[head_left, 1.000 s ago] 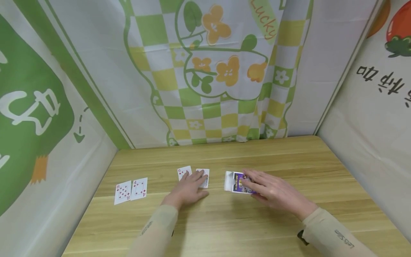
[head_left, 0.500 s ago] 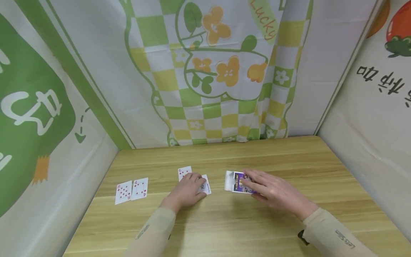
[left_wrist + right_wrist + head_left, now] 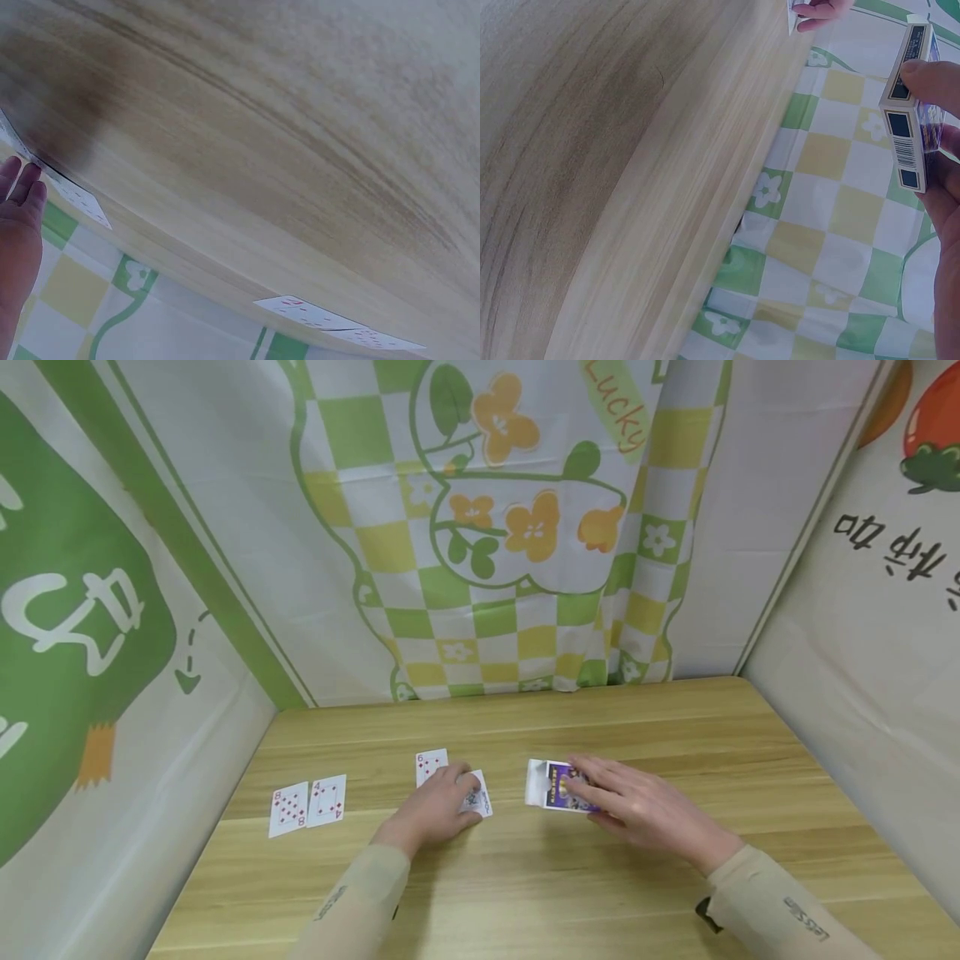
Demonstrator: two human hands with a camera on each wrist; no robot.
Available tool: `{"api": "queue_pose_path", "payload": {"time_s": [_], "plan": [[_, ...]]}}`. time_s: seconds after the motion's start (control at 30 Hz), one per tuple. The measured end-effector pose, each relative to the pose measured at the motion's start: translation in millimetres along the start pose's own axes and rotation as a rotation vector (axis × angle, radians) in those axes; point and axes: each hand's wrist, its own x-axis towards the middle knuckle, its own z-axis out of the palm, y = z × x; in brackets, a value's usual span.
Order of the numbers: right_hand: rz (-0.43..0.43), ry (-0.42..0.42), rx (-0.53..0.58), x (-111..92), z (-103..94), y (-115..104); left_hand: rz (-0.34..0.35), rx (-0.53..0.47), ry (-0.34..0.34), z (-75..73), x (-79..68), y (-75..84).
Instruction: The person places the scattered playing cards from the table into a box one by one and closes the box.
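Note:
My left hand point(image 3: 431, 806) rests on a joker card point(image 3: 477, 797), its fingertips over the card's left part and its thumb near the lower edge. In the left wrist view the fingers of that left hand point(image 3: 19, 240) touch the card at the left border. A six of diamonds point(image 3: 431, 763) lies just behind the hand, partly covered. My right hand point(image 3: 637, 806) grips a purple playing-card box point(image 3: 561, 787) whose white flap stands open toward the left. The right wrist view shows the thumb on one side of the box point(image 3: 907, 124) and fingers on the other.
An eight of diamonds point(image 3: 288, 810) and a four of diamonds point(image 3: 326, 800) lie side by side at the left of the wooden table point(image 3: 525, 893). A checkered curtain point(image 3: 487, 635) hangs along the table's back edge, with printed cloth walls at both sides.
My left hand has drawn the joker card a little toward me and turned it slightly, and its fingers are more bent. The right hand and the card box have stayed put.

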Motion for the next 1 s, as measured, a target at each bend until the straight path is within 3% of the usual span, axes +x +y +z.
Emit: {"api": "queue_pose_path", "payload": {"time_s": [0.4,0.73,1.0], "plan": [[0.013,-0.019,0.001,2,-0.6,-2,-0.140,-0.146,-0.069,-12.9,1.3,12.5],[0.011,-0.016,0.006,1,-0.9,-2,-0.182,-0.082,-0.126,-19.4,4.8,22.8],[0.018,-0.021,0.005,0,-2.4,-3,-0.225,-0.121,-0.124,-17.5,4.6,21.7]]}}
